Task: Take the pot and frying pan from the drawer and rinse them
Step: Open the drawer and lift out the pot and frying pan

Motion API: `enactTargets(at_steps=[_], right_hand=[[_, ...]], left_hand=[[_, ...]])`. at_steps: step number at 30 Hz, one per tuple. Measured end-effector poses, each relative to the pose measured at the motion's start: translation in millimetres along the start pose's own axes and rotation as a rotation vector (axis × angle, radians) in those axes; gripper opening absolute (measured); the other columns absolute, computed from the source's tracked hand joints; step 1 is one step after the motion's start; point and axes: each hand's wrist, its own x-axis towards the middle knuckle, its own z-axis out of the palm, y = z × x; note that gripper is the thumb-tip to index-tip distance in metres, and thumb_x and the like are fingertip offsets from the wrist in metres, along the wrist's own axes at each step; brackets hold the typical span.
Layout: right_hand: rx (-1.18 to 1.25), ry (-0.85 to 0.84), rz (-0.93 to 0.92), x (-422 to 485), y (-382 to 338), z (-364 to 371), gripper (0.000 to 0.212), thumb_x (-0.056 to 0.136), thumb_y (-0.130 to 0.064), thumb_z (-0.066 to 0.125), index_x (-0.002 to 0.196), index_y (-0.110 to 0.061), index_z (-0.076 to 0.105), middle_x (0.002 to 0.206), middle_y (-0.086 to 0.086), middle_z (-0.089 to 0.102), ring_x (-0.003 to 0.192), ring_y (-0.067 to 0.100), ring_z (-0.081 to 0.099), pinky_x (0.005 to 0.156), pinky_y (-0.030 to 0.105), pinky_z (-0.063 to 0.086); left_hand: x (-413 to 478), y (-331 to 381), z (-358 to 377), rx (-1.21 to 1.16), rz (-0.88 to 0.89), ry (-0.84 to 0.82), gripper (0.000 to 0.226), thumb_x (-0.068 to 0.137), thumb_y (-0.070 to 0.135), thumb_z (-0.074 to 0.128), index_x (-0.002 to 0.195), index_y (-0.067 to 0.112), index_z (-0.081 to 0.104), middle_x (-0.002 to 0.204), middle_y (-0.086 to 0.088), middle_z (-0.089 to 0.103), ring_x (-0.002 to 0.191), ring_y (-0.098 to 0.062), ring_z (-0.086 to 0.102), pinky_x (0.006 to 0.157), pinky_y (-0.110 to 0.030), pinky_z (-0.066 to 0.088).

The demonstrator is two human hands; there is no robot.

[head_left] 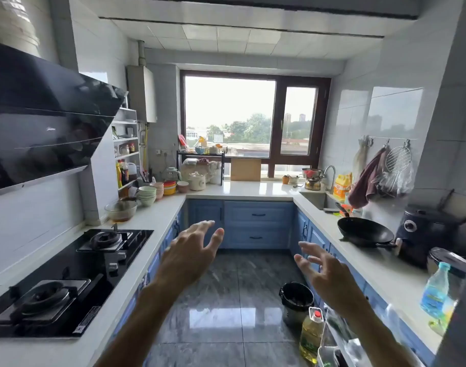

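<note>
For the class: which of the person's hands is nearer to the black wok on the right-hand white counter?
Right. The right hand is raised, open, just left of and below the black wok in the view; the left hand is over the floor mid-aisle, farther left.

right counter (319, 229): black wok (365, 231) | floor (226, 300): bin (296, 300)

A gas stove (65, 282) sits left; a trash bin (296, 300) stands on the floor.
</note>
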Motion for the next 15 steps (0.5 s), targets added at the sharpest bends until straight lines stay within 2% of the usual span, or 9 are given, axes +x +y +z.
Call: enactTargets(at_steps=[6,10,12,15], right_hand=[[-0.038,-0.024,0.035,69,28,31,0.051,0.098,-0.041,0.058,0.146,-0.026,0.049,0.149,-0.001,0.055,0.132,0.019,0.057,0.107,0.038,0.045],[-0.128,0.077,0.038,136,50,45,0.054,0.098,-0.043,0.059,0.148,-0.025,0.048,0.150,0.004,0.054,0.129,0.026,0.060,0.104,0.039,0.047],[-0.174,0.131,0.003,180,61,48,0.055,0.098,-0.045,0.058,0.149,-0.025,0.048,0.151,0.002,0.053,0.134,0.026,0.056,0.104,0.038,0.047],[-0.165,0.118,-0.037,256,79,47,0.055,0.098,-0.046,0.057,0.149,-0.027,0.047,0.152,-0.001,0.052,0.136,0.023,0.053,0.105,0.035,0.044]], left_hand=[[71,-25,43,-0.018,0.000,-0.012,0.057,0.104,0.057,0.027,0.150,0.028,0.044,0.158,0.005,0.044,0.143,-0.017,0.044,0.115,-0.040,0.035],[138,-35,82,0.041,0.023,0.008,0.066,0.099,0.064,0.024,0.150,0.028,0.044,0.158,0.004,0.044,0.143,-0.019,0.045,0.116,-0.042,0.036],[182,-33,100,0.068,0.014,0.039,0.062,0.102,0.061,0.030,0.151,0.027,0.044,0.159,0.003,0.044,0.142,-0.020,0.046,0.115,-0.042,0.037],[248,-25,125,0.071,-0.018,0.092,0.057,0.103,0.056,0.034,0.150,0.027,0.045,0.158,0.003,0.044,0.140,-0.022,0.048,0.113,-0.042,0.038]])
